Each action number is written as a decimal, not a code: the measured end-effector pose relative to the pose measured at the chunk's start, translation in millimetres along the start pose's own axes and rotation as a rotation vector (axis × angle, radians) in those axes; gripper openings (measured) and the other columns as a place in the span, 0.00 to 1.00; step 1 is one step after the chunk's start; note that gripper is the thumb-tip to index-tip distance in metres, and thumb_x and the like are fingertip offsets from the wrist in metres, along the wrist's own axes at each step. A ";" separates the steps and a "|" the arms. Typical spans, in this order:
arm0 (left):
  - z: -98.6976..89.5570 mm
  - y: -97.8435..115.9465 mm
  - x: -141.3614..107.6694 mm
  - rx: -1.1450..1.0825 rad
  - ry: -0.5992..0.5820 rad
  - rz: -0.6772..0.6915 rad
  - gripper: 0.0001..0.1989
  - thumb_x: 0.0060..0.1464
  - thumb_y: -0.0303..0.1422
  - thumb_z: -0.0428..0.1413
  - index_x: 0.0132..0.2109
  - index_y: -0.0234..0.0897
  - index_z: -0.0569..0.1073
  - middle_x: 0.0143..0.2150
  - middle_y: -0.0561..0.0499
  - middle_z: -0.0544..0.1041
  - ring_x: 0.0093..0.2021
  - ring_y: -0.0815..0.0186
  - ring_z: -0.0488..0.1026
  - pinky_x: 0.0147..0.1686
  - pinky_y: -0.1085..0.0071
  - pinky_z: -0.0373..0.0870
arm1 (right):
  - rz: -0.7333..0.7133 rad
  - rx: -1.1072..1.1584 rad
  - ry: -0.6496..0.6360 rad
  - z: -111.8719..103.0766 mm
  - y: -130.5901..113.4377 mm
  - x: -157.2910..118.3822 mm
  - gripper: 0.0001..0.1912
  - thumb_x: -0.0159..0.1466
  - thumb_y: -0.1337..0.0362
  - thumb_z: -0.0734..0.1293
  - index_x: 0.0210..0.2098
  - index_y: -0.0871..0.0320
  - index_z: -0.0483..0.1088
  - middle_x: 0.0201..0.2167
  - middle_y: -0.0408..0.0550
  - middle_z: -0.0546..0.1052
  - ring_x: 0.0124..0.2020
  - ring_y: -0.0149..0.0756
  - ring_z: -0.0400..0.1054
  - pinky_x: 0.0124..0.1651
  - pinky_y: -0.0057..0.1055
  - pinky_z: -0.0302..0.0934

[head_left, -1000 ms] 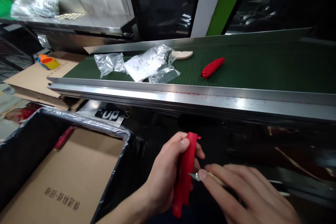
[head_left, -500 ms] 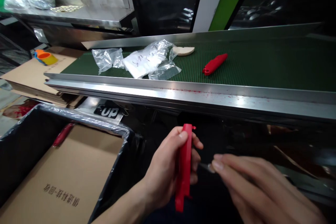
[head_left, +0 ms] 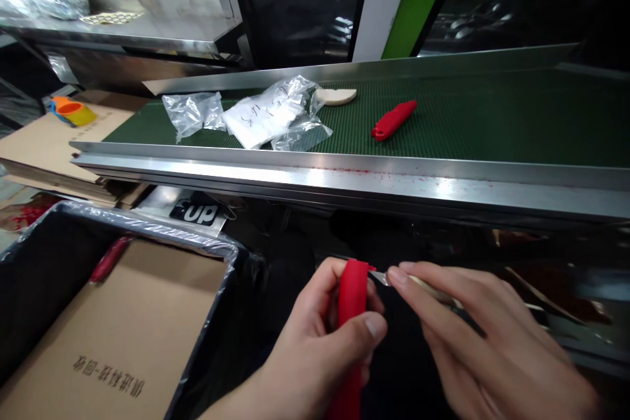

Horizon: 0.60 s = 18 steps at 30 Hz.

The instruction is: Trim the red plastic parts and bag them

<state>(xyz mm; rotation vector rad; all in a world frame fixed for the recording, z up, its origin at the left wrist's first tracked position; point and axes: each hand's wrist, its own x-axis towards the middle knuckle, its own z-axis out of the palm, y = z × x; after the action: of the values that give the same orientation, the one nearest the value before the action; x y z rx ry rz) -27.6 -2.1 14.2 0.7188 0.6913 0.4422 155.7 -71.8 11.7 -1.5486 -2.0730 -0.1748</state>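
the left hand [head_left: 315, 335] is closed around a long red plastic piece [head_left: 351, 302], with the thumb pressing on it, maybe to keep it firm and its top end free. the right hand [head_left: 472, 328] pinches a small craft knife [head_left: 423, 284] like a pen, for careful control, and the blade [head_left: 380, 277] is very near that top end. to the left is a box [head_left: 49, 289] with black liner, another red piece [head_left: 110, 259] inside. farther, on the green conveyor belt [head_left: 472, 125], lie a red plastic part [head_left: 394, 120] and clear plastic bags [head_left: 191, 115].

The red piece [head_left: 351, 295] is smooth and matt, the knife blade [head_left: 378, 277] bright metal, the conveyor rail [head_left: 315, 174] glossy steel.
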 end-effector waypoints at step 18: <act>0.2 -10.2 1.6 -0.433 -0.186 0.078 0.04 0.58 0.30 0.53 0.41 0.38 0.65 0.37 0.52 0.70 0.20 0.79 0.62 0.14 0.85 0.62 | 0.169 0.222 0.094 5.1 -13.2 0.0 0.23 0.64 0.76 0.63 0.56 0.53 0.70 0.49 0.50 0.73 0.49 0.36 0.69 0.45 0.32 0.67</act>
<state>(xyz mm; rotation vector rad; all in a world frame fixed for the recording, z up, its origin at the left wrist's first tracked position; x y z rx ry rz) -24.9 -8.2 6.2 0.3714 0.3740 0.5666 141.9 -74.1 10.2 -1.5382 -1.8123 0.0435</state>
